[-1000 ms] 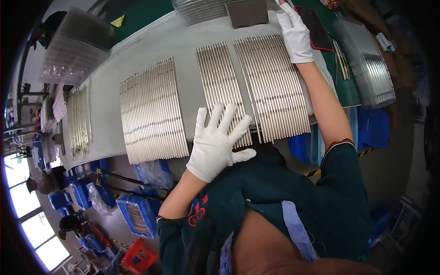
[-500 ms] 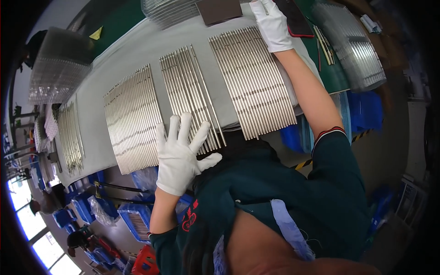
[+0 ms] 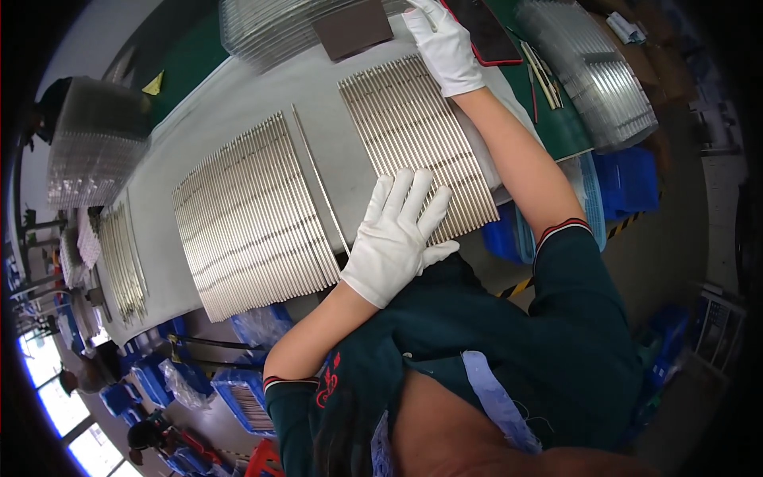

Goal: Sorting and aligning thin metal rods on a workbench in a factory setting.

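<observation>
Slim silver metal rods with dark bands lie side by side in two groups on a pale cloth. My left hand (image 3: 395,238), in a white glove, is spread open with its fingertips over the near left part of the right group (image 3: 413,127). A single rod (image 3: 318,176) lies apart, between that group and the wider left group (image 3: 250,222); its near end reaches my left wrist. My right hand (image 3: 447,54), also gloved, rests by the far right corner of the right group, fingers stretched out and partly cut off by the upper edge.
Stacked clear plastic trays (image 3: 266,36) and a brown flat piece (image 3: 352,30) stand at the far side. A red-edged dark phone (image 3: 485,32), pen-like tools (image 3: 544,78) and more clear trays (image 3: 592,79) are right. Further rods (image 3: 122,262) lie left; blue bins (image 3: 625,181) stand below the table.
The former middle group of rods now lies against the left group, save one rod left apart. My left hand has moved right to the right group. My right hand stays near its far corner.
</observation>
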Available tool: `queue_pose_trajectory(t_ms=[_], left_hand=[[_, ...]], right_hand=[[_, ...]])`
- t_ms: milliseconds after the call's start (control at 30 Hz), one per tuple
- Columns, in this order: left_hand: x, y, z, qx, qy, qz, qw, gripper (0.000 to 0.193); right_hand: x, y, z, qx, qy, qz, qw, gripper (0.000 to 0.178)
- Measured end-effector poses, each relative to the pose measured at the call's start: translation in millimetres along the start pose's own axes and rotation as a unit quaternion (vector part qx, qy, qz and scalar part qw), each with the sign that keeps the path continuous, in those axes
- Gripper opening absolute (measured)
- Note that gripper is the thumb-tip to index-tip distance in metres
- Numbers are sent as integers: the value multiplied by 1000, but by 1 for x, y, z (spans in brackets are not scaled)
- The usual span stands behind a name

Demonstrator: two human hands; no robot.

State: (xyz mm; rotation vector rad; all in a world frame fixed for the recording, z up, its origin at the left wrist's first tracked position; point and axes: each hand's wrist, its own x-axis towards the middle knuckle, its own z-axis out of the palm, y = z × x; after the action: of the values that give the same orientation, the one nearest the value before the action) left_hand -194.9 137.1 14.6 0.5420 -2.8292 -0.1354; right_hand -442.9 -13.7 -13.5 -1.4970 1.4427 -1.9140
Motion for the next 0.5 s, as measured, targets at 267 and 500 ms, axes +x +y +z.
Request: queue_pose_trajectory(t_ms=[267, 500], left_hand=[[7, 3, -14, -57, -42, -6, 997, 79], [-23, -8, -36, -21, -85, -50, 995, 79]], right_hand=[[0, -6, 2, 74, 8, 23, 997, 42], [10, 22, -13, -187, 9, -177, 966, 39]])
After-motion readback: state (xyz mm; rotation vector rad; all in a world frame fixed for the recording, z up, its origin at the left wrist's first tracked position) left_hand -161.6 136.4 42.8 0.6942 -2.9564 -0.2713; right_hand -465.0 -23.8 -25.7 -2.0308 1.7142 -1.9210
